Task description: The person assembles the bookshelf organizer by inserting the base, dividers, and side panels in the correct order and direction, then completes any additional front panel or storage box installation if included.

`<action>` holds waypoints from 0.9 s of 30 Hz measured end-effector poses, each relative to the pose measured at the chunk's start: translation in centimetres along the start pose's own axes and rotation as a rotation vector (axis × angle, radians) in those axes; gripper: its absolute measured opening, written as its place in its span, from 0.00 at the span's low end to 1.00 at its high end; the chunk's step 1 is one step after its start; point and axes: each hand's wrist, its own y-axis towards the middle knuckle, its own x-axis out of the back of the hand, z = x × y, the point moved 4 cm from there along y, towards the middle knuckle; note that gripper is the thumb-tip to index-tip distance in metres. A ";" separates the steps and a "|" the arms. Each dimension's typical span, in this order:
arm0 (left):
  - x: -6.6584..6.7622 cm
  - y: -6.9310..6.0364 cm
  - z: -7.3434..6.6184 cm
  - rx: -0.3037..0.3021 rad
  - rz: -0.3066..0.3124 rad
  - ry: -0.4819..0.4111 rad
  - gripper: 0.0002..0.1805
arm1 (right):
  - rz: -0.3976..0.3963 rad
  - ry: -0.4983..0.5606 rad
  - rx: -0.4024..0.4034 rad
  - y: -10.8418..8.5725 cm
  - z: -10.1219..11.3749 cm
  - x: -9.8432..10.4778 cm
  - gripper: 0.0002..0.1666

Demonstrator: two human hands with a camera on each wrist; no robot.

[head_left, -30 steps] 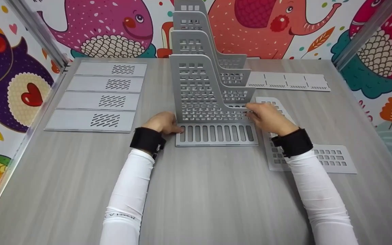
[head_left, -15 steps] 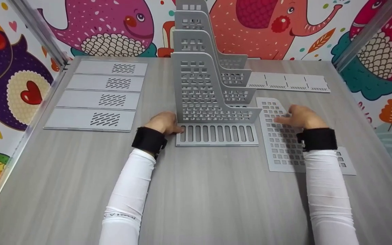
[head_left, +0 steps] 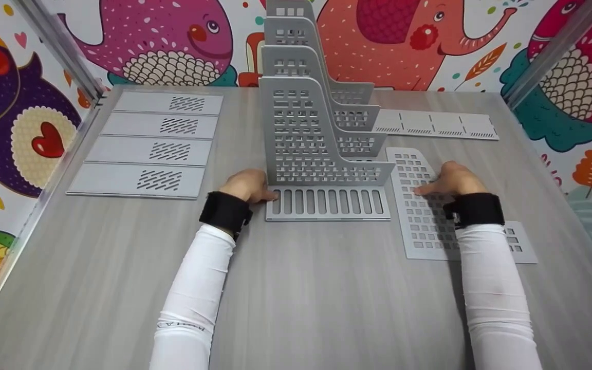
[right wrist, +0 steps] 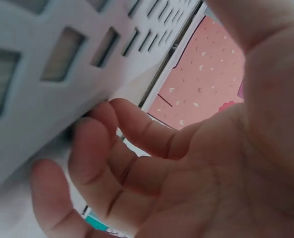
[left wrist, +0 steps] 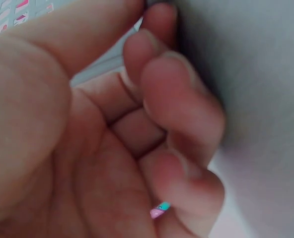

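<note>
A grey file rack (head_left: 296, 133) stands in the middle of the table, its several perforated uprights one behind another on a slotted base (head_left: 327, 213). My left hand (head_left: 247, 185) grips the base's left front corner, thumb on top. Curled fingers show close to the tabletop in the left wrist view. Right of the rack lies a flat perforated divider panel (head_left: 414, 226) with a sloped top. My right hand (head_left: 455, 180) holds this panel by its right edge. Its thumb lies on the panel's face, while the right wrist view shows bent fingertips (right wrist: 90, 148) at the edge.
Several pale slotted panels (head_left: 106, 177) lie in a row at the left. Behind the rack's right side is a long white strip (head_left: 445, 126) with slits. Patterned walls and metal posts (head_left: 542, 56) bound the table.
My right hand has left the front upright of the rack and moved right onto the flat panel, its thumb settling on the face. My left hand has stayed at the base corner.
</note>
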 end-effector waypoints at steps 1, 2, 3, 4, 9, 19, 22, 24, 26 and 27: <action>0.0 0.0 0.0 0.002 0.002 0.003 0.21 | 0.000 0.002 0.002 0.0 -0.1 0.0 0.43; 0.0 0.0 0.0 0.003 0.002 0.008 0.21 | 0.002 0.008 0.006 0.0 -0.2 0.1 0.42; 0.0 0.0 0.0 0.005 0.001 0.008 0.22 | 0.001 0.012 0.014 0.0 -0.3 0.1 0.40; 0.0 0.0 0.0 0.005 0.000 0.008 0.22 | 0.001 0.015 0.025 0.0 -0.4 0.2 0.38; 0.0 0.1 0.0 -0.002 -0.005 0.014 0.20 | 0.011 0.037 0.093 -0.1 -0.5 0.6 0.31; 0.0 0.1 0.1 0.000 0.002 0.028 0.20 | -0.030 0.088 0.091 -0.3 -0.7 0.9 0.32; -0.1 0.1 0.1 0.003 0.005 0.017 0.20 | -0.061 0.100 0.036 -0.2 -0.7 0.8 0.39; 0.0 0.1 0.0 0.005 0.006 0.014 0.19 | -0.066 0.091 -0.027 -0.3 -0.7 0.6 0.49; 0.0 0.1 0.0 0.000 0.006 0.020 0.20 | -0.087 0.062 -0.082 -0.3 -0.6 0.4 0.60; 0.0 0.1 -0.1 -0.003 0.003 0.023 0.21 | -0.099 0.051 -0.100 -0.4 -0.6 0.3 0.64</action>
